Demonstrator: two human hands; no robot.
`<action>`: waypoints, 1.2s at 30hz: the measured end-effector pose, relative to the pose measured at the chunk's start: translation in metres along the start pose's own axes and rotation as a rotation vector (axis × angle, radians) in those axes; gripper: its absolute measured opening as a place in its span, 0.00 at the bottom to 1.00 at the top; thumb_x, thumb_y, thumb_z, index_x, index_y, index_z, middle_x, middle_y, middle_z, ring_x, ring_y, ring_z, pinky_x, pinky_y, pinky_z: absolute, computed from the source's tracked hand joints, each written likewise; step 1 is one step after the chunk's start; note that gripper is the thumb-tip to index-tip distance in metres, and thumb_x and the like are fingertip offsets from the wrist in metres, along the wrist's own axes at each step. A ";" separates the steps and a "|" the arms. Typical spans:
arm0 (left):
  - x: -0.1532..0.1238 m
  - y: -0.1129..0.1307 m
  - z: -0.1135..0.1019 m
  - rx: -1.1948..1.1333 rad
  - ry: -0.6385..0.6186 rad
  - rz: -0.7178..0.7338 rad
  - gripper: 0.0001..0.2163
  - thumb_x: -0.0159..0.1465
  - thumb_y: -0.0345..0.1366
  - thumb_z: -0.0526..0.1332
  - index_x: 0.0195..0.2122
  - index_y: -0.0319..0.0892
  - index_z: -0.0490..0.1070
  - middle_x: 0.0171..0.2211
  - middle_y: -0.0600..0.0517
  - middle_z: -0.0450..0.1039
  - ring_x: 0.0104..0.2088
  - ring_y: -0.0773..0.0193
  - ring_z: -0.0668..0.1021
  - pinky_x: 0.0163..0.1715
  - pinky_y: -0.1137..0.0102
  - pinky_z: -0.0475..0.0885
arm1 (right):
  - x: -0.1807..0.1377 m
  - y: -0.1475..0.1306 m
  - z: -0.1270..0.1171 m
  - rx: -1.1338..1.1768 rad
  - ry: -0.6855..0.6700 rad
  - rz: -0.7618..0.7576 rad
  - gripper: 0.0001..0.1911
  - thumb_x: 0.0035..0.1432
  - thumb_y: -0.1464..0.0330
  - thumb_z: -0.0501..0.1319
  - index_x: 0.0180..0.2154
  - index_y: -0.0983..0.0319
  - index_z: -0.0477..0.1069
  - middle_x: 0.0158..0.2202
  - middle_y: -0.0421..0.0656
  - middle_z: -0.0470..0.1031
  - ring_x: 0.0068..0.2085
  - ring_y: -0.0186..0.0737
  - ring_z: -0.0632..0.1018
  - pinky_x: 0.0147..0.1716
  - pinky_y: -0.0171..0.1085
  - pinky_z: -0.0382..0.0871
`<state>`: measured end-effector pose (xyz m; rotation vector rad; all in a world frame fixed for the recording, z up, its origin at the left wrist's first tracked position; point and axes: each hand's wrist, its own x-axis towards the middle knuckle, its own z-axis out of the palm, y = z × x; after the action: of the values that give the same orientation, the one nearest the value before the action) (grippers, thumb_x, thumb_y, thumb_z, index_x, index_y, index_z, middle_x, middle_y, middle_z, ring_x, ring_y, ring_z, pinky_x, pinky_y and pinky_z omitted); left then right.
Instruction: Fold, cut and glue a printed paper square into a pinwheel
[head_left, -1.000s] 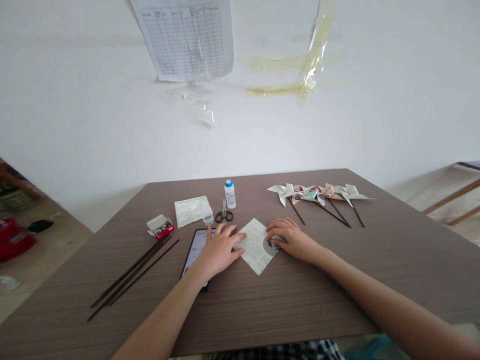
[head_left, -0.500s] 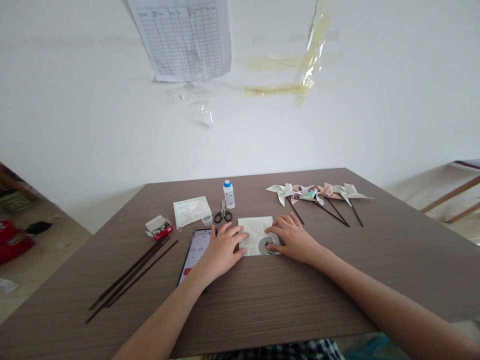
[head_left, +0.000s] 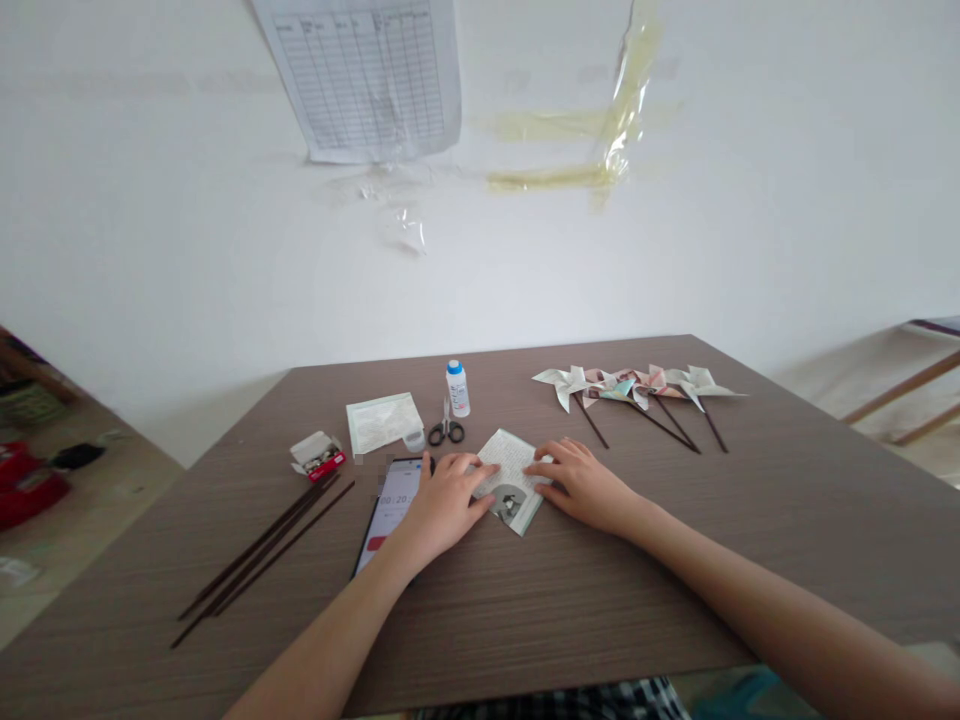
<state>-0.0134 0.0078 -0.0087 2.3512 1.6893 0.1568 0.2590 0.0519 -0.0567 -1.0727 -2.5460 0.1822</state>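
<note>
A square sheet of printed paper (head_left: 514, 468) with a round grey picture lies on the table, turned with one corner toward me. My left hand (head_left: 452, 505) rests its fingertips on the paper's left side, fingers apart. On the right side, the spread fingers of my right hand (head_left: 577, 482) touch the paper's edge. Just left of my left hand is a phone (head_left: 388, 508) showing a running timer, partly covered by my wrist. Black-handled scissors (head_left: 447, 428) and a white bottle with a blue cap (head_left: 457, 390) are beyond my left hand.
Several paper pinwheels (head_left: 634, 385) on brown sticks lie at the back right. At left are loose brown sticks (head_left: 259, 550), a small open red-and-white box (head_left: 319, 455) and a stack of paper squares (head_left: 384, 420) with a small clear cap. A white wall stands behind the table (head_left: 750, 540).
The paper has turned about an eighth of a turn, from edge-on to corner toward me. My right hand has shifted slightly left and down; the left hand has barely moved.
</note>
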 end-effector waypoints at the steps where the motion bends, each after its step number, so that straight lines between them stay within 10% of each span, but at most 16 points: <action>1: 0.000 -0.001 0.001 0.007 0.002 0.006 0.21 0.78 0.36 0.65 0.70 0.55 0.81 0.72 0.42 0.78 0.76 0.37 0.74 0.79 0.22 0.51 | 0.000 0.001 0.000 0.015 -0.003 0.003 0.17 0.77 0.67 0.67 0.61 0.53 0.86 0.62 0.53 0.84 0.62 0.57 0.83 0.70 0.62 0.74; 36: 0.001 -0.007 -0.004 -0.127 -0.104 0.124 0.20 0.74 0.37 0.73 0.66 0.49 0.82 0.77 0.40 0.74 0.79 0.41 0.72 0.83 0.29 0.44 | 0.000 0.005 -0.023 0.195 -0.177 0.068 0.22 0.69 0.65 0.73 0.63 0.51 0.84 0.72 0.52 0.80 0.75 0.65 0.75 0.79 0.79 0.49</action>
<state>-0.0203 0.0112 -0.0066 2.3276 1.4437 0.1562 0.2716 0.0548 -0.0370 -1.1105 -2.5805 0.5547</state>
